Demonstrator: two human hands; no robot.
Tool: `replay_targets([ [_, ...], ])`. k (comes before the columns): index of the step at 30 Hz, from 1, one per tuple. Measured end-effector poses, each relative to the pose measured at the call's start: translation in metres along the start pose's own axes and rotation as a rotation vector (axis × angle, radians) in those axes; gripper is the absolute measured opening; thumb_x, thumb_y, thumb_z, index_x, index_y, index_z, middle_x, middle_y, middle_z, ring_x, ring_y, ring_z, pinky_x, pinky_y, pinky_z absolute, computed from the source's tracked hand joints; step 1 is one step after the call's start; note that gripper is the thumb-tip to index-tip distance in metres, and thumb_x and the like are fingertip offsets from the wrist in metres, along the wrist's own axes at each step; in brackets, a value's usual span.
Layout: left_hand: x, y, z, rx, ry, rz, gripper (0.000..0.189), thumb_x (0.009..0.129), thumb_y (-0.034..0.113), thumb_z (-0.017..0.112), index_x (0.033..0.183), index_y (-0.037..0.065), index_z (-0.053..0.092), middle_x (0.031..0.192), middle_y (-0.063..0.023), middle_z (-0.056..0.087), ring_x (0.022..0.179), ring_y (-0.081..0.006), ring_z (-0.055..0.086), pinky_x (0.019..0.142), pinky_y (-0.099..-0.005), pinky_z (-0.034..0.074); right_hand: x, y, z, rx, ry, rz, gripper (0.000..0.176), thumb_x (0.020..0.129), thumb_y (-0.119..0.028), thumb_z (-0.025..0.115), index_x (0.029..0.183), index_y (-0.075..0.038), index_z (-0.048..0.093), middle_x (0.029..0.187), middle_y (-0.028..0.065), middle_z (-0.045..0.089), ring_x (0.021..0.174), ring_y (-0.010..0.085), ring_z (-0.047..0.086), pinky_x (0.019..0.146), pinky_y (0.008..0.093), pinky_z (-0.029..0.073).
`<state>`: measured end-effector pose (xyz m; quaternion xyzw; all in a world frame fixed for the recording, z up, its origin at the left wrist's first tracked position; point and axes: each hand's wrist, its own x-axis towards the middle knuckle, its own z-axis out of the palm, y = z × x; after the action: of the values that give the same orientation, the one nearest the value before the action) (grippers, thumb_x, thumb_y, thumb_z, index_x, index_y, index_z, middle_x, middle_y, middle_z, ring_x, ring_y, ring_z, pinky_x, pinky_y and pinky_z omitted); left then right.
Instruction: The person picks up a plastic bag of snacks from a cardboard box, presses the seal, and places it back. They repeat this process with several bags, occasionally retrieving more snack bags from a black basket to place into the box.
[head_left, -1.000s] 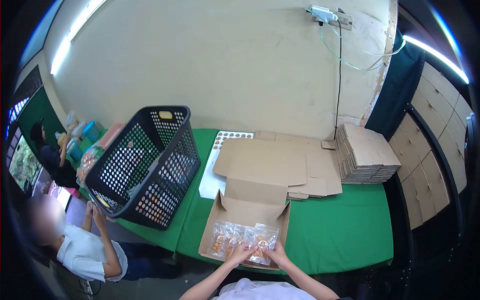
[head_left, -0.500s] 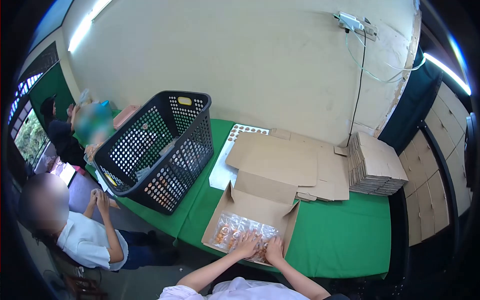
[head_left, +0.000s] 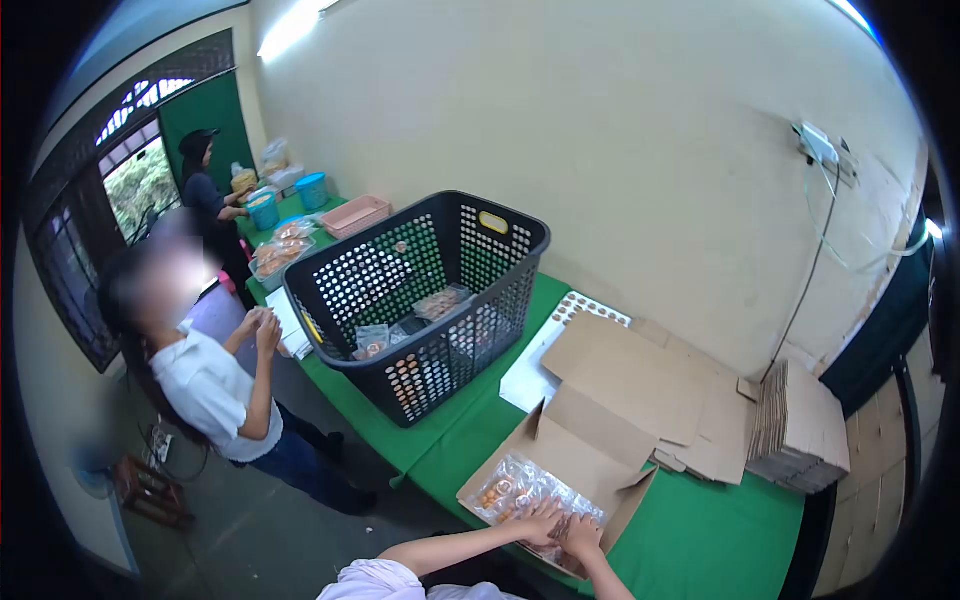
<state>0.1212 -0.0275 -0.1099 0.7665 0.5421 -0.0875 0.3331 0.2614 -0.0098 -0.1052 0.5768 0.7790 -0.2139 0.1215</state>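
Observation:
An open cardboard box [head_left: 612, 512] stands at the front of the table, its lid folded back. Clear plastic packets [head_left: 512, 482] with orange-brown pieces and round labels lie inside it in a row. My left hand [head_left: 541, 522] rests on the packets with its fingers stretched out. Close beside it, my right hand [head_left: 579, 536] lies on the packets at the box's right side, fingers extended. Neither hand grips anything that I can see. The hands partly cover the packets beneath them.
A black perforated basket [head_left: 420, 350] holding packets stands left on the green cloth [head_left: 690, 535]. Behind the box lie flat cardboard pieces [head_left: 625, 365], a sticker sheet [head_left: 525, 383] and stacked folded cartons [head_left: 800, 415]. A co-worker [head_left: 215, 385] stands at left; another person [head_left: 205, 190] works farther back.
The view has swung left, so the table and basket sit farther right in it. My hands stay on the packets and are now closer together.

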Motion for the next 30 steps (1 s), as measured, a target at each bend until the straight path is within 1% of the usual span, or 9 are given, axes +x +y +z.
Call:
replay_targets([
  [3, 0.007, -0.028, -0.003, -0.41, 0.261, 0.144, 0.077, 0.077, 0.047, 0.052, 0.129, -0.002, 0.025, 0.138, -0.0246, 0.007, 0.128, -0.0412, 0.005, 0.103, -0.0472, 0.01, 0.025, -0.005, -0.016, 0.039, -0.035, 0.025, 0.051, 0.073, -0.034, 0.059, 0.112, -0.003, 0.047, 0.117, 0.0209, 0.041, 0.112, 0.0368, 0.039, 0.09, 0.0488, 0.032],
  [4, -0.009, -0.03, -0.018, -0.494, 0.445, 0.21, 0.066, 0.08, 0.041, 0.053, 0.125, -0.002, 0.031, 0.135, -0.0244, 0.019, 0.126, -0.0371, 0.018, 0.102, -0.0415, 0.021, 0.018, -0.013, -0.041, 0.044, -0.034, -0.067, 0.048, 0.071, -0.034, 0.063, 0.105, -0.002, 0.052, 0.115, 0.0208, 0.045, 0.108, 0.034, 0.043, 0.088, 0.0441, 0.037],
  [7, -0.068, -0.05, -0.076, -0.87, 0.43, 0.305, 0.061, 0.082, 0.034, 0.055, 0.127, 0.002, 0.03, 0.132, -0.0173, 0.029, 0.123, -0.0267, 0.029, 0.099, -0.0367, 0.029, 0.056, -0.01, -0.04, 0.452, -0.066, -0.299, 0.045, 0.07, -0.031, 0.066, 0.1, 0.0, 0.055, 0.107, 0.0188, 0.053, 0.099, 0.0289, 0.052, 0.082, 0.0358, 0.043],
  [8, -0.086, -0.057, -0.087, -1.043, 0.445, 0.312, 0.05, 0.085, 0.023, 0.053, 0.126, 0.002, 0.032, 0.126, -0.0119, 0.037, 0.119, -0.0191, 0.035, 0.098, -0.032, 0.031, 0.047, -0.029, -0.061, 0.665, -0.109, -0.306, 0.036, 0.072, -0.023, 0.065, 0.097, 0.001, 0.056, 0.096, 0.0151, 0.059, 0.087, 0.0231, 0.058, 0.076, 0.0292, 0.046],
  [11, -0.169, -0.074, -0.16, -1.288, 0.465, 0.392, 0.042, 0.087, 0.013, 0.049, 0.125, 0.003, 0.034, 0.124, -0.0088, 0.041, 0.118, -0.0178, 0.036, 0.098, -0.0321, 0.031, 0.064, -0.063, -0.084, 0.897, -0.249, -0.475, 0.032, 0.075, -0.017, 0.061, 0.101, 0.001, 0.054, 0.094, 0.0084, 0.059, 0.082, 0.0155, 0.057, 0.075, 0.027, 0.045],
  [16, -0.276, -0.113, -0.247, -1.282, 0.87, 0.489, 0.032, 0.086, 0.011, 0.049, 0.116, 0.003, 0.042, 0.115, -0.0076, 0.049, 0.109, -0.0169, 0.046, 0.095, -0.0316, 0.035, 0.054, -0.17, -0.174, 1.204, -0.289, -0.605, 0.021, 0.08, -0.011, 0.056, 0.097, 0.0, 0.053, 0.091, 0.0076, 0.059, 0.08, 0.0134, 0.056, 0.073, 0.0251, 0.044],
  [22, -0.323, -0.205, -0.3, -1.153, 1.177, 0.25, 0.034, 0.086, 0.017, 0.049, 0.116, 0.005, 0.041, 0.114, -0.0093, 0.05, 0.108, -0.0188, 0.048, 0.091, -0.0323, 0.037, 0.054, -0.289, -0.269, 1.404, -0.212, -0.803, 0.015, 0.083, -0.008, 0.051, 0.096, -0.001, 0.052, 0.09, 0.0085, 0.058, 0.08, 0.0131, 0.055, 0.073, 0.0261, 0.045],
  [25, -0.328, -0.252, -0.319, -1.247, 1.184, 0.148, 0.032, 0.086, 0.013, 0.048, 0.116, 0.004, 0.041, 0.113, -0.0085, 0.05, 0.107, -0.0166, 0.047, 0.091, -0.0291, 0.037, 0.065, -0.347, -0.301, 1.464, -0.252, -0.849, 0.014, 0.084, -0.007, 0.048, 0.097, -0.002, 0.051, 0.091, 0.0095, 0.057, 0.079, 0.0127, 0.056, 0.07, 0.0271, 0.045],
  [30, -0.324, -0.32, -0.353, -1.224, 1.001, 0.051, 0.041, 0.089, 0.026, 0.046, 0.122, 0.007, 0.034, 0.121, -0.0094, 0.045, 0.111, -0.0187, 0.044, 0.094, -0.0328, 0.035, 0.113, -0.449, -0.319, 1.393, -0.426, -0.769, 0.023, 0.083, -0.012, 0.052, 0.103, -0.002, 0.048, 0.098, 0.0074, 0.054, 0.08, 0.0127, 0.055, 0.071, 0.0265, 0.046],
])
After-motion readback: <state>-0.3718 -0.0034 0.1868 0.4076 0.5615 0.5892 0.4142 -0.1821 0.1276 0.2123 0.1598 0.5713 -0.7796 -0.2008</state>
